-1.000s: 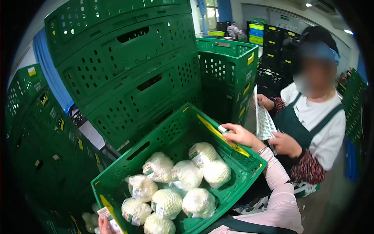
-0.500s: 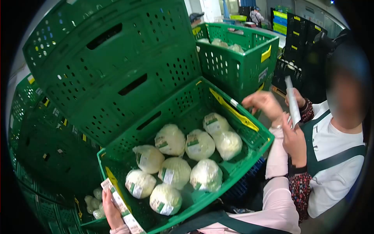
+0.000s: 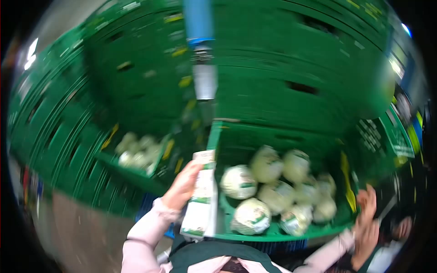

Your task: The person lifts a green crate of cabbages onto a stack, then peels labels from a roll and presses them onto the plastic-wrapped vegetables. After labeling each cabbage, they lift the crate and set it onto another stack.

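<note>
The left hand clasps a label strip (blurred) beside the crate.

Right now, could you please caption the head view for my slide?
Blurred: left hand holds label strip at a green crate of wrapped cabbages, right hand by its rim.

view: swung left, now motion-blurred
left hand: risen up, label strip now against the left rim of the crate
right hand: off far rim, now at near right corner
co-worker: nearly out of view, lower right
</note>
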